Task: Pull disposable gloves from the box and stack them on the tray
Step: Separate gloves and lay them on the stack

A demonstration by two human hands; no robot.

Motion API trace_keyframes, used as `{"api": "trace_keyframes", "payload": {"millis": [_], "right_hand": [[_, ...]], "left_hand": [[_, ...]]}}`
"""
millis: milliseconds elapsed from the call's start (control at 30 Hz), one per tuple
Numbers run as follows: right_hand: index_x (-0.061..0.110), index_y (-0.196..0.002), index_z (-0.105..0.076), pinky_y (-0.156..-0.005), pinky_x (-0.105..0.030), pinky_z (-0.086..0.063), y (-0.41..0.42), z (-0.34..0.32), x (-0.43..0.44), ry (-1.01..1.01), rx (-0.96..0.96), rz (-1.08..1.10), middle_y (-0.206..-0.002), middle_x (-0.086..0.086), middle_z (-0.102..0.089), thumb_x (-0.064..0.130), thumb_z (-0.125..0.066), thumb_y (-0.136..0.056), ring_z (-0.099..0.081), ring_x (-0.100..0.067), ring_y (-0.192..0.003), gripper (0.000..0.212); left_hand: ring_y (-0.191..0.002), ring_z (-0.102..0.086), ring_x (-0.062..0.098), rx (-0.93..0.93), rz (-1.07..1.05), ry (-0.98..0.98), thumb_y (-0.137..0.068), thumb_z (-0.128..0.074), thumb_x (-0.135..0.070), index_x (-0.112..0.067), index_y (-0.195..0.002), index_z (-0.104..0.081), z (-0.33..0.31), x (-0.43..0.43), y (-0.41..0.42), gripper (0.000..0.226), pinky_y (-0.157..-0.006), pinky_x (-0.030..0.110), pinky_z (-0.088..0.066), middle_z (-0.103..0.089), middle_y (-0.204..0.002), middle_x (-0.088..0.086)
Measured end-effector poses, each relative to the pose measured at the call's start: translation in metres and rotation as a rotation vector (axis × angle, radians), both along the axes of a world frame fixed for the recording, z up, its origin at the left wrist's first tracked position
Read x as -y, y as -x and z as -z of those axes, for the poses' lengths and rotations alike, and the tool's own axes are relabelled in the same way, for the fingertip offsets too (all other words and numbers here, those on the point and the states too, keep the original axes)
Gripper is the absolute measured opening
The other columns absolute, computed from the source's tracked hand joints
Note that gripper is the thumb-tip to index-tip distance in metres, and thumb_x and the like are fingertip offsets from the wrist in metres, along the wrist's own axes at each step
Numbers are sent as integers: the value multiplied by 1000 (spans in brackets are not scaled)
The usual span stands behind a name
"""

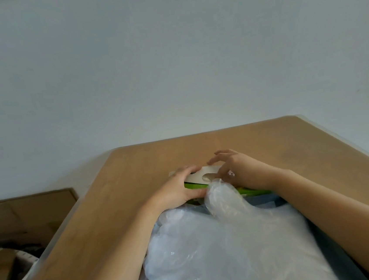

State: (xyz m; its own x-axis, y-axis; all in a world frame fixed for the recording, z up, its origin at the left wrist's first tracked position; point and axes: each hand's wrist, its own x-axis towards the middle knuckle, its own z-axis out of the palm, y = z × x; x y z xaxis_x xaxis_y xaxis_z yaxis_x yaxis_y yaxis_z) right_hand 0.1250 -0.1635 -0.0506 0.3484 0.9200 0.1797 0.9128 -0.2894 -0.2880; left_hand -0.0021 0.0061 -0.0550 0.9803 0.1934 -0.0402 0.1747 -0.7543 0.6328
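Two hands in view, both at the box. Far left, below table level: cardboard boxes, not involved. Work surface is a wooden table.

Left hand: grips the box at its left end, fingers curled over the far edge and thumb on the near side, holding it down. The box lies flat beyond the tray, white top with an oval opening, green side facing the person.

One glove, thin clear plastic, runs from the opening toward the person and drapes onto the heap.

Right hand: thumb and one finger appear to pinch that glove just beside the opening; the other fingers are spread and lifted.

Pile of gloves: large, loose and crumpled, covering most of the tray, of which only a blue-grey edge shows on the right.

Progress, judged: well along, many gloves already out. Left to do: draw this glove free and lay it on top. How many remain inside the box cannot be told.
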Motion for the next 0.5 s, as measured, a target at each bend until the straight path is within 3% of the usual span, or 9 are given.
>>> {"api": "trace_keyframes", "payload": {"millis": [67,200,333,500], "right_hand": [[16,-97,-77,-102,-16,-27,0,3,0,-85,44,10,-131,6,-53,14,-63,-90,-34,-10,-128,16],[14,-88,-78,-85,-6,-28,-2,4,5,-187,-31,32,-113,8,-60,16,-70,-85,-41,-7,-112,9],[18,-80,-76,-82,-7,-31,-7,4,6,-280,-86,53,-94,16,-62,21,-74,-82,-44,-1,-102,4],[16,-80,-74,-79,-5,-34,-10,3,7,-291,-121,86,-92,13,-62,16,-68,-86,-50,-4,-94,8]], "left_hand": [[-137,-29,12,-5,-5,-2,-85,-68,-42,-32,-146,-36,0,1,0,70,-105,21,-23,-26,-154,-10],[-138,-28,12,-14,-7,-1,-83,-69,-45,-35,-144,-36,1,-1,0,71,-113,28,-24,-26,-154,-11],[-140,-25,10,-9,-6,25,-81,-70,-47,-36,-143,-37,3,-4,-1,71,-117,33,-22,-24,-155,-14],[-140,-25,11,-6,-6,40,-80,-71,-48,-38,-142,-37,6,-6,-3,72,-117,36,-23,-25,-154,-15]]}}
